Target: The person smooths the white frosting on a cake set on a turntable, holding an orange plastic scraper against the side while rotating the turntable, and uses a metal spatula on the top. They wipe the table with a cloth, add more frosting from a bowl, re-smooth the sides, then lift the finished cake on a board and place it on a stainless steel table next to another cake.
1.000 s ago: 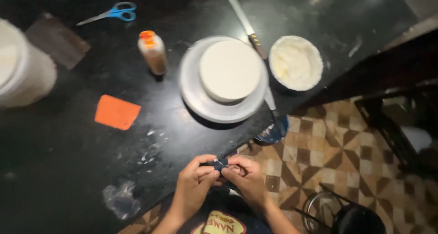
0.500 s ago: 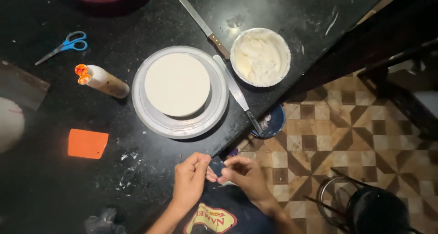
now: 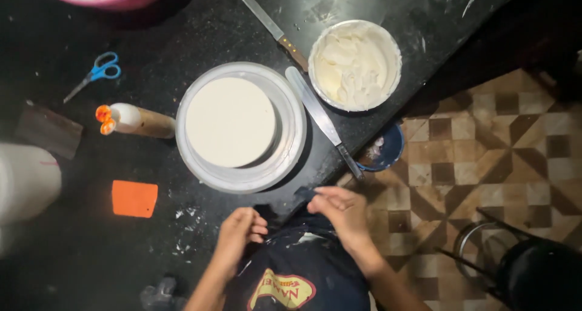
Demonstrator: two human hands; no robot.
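Note:
My left hand (image 3: 239,231) is at the near edge of the black counter (image 3: 73,256), fingers curled, with nothing visible in it. My right hand (image 3: 341,209) is a little to its right and pinches a small dark piece (image 3: 305,192) between thumb and fingertips. Both hands hover over my dark apron (image 3: 291,268). Just beyond them stands a white turntable (image 3: 290,150) with a round white cake (image 3: 230,122) on it.
A bowl of white cream (image 3: 354,65), a palette knife (image 3: 318,117) and a long knife (image 3: 267,23) lie right of the turntable. To the left are a squeeze bottle (image 3: 136,120), an orange scraper (image 3: 134,198), blue scissors (image 3: 94,74) and a white container (image 3: 24,180). A blue bin (image 3: 385,150) and stool (image 3: 533,268) stand on the tiled floor.
My hands, joined on the small dark piece before, have parted; the right keeps it. The view shifted, so the turntable sits more to the centre.

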